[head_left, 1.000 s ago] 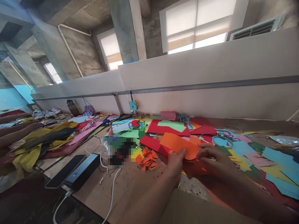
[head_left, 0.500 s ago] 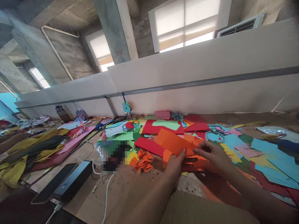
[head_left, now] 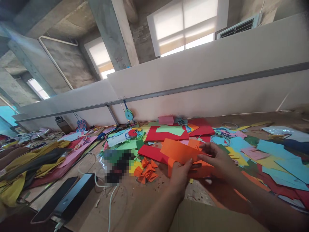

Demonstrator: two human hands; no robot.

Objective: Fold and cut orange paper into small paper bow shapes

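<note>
A sheet of orange paper [head_left: 177, 149] is raised above the worktable, bent or folded, with its upper part leaning to the left. My left hand [head_left: 180, 175] grips its lower edge, the thumb lying on top. At the right end, the fingers of my right hand [head_left: 217, 158] are closed on the same paper. Part of the sheet is hidden behind both hands. To the left lies a small heap of cut orange paper pieces [head_left: 146, 170]. Red paper [head_left: 152, 154] rests just behind the raised sheet.
Blue paper sheets [head_left: 277, 153] and a roll of tape [head_left: 220, 140] lie to the right. A black power bank [head_left: 74, 195] with a white cable [head_left: 109, 206] and a phone [head_left: 54, 199] are at the lower left. Yellow and dark cloth [head_left: 45, 158] lies beyond. A white partition [head_left: 193, 74] borders the back.
The camera view has shifted slightly. The top edge of the orange sheet has dropped a little, while both hands stay on it.
</note>
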